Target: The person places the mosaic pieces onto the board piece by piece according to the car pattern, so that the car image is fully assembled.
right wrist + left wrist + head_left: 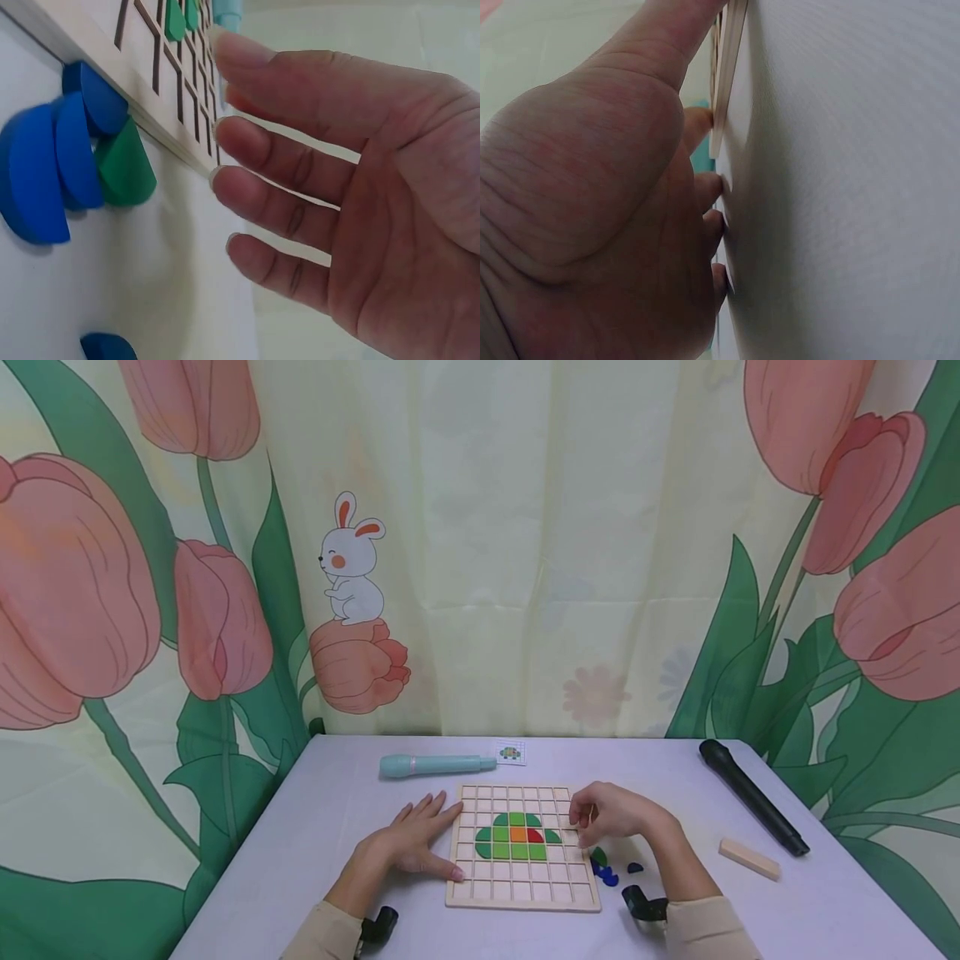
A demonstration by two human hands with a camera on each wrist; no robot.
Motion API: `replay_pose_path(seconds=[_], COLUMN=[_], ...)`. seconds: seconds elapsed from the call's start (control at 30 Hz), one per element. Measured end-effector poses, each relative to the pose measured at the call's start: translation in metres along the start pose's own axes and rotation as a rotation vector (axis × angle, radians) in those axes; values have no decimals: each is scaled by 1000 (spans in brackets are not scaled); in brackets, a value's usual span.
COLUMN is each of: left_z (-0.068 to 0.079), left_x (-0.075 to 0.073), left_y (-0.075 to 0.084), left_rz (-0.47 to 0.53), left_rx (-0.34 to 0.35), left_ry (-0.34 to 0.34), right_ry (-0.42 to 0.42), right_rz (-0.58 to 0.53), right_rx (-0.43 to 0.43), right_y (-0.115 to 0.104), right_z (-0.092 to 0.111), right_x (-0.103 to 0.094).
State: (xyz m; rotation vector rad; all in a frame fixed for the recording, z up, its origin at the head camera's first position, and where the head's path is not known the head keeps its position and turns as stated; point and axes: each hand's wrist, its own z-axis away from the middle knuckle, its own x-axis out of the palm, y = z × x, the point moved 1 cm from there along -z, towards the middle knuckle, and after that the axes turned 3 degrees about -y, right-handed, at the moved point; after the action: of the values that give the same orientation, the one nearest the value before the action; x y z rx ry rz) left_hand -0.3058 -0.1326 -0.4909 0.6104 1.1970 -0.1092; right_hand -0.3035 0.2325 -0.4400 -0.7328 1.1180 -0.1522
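Observation:
A wooden grid board (525, 891) lies on the white table, its middle cells filled with green tiles (500, 835), an orange tile (517, 834) and a red rounded tile (535, 836). My left hand (412, 839) is spread flat at the board's left edge, thumb and index finger touching it. At the right edge, my right hand (611, 814) hovers with loosely bent fingers; nothing shows between them in the right wrist view. Below it, several blue rounded pieces (34, 176) and a green piece (124, 165) lie bunched beside the board. Another blue piece (635, 867) sits apart.
Behind the board lie a teal cylinder with a thicker end (437, 765) and a small card (511, 752) with a coloured picture. To the right are a wooden strip (750, 859) and a long black rod (753, 797). A printed curtain (487, 610) hangs behind the table.

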Motion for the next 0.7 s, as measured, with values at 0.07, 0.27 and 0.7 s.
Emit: replay_pose_path(seconds=[0.07,0.27,0.7], left_z=[0,1,1], left_x=[-1,-1,-1], left_y=[0,0,0], left_rz=[-1,6,3], left_rx=[1,7,1], left_ry=[2,2,2], right_ry=[-5,-45,-100], right_rz=[9,-4,-18], right_rx=[20,71,119], right_y=[2,10,20], right_z=[3,9,9], right_x=[-2,-5,-1])
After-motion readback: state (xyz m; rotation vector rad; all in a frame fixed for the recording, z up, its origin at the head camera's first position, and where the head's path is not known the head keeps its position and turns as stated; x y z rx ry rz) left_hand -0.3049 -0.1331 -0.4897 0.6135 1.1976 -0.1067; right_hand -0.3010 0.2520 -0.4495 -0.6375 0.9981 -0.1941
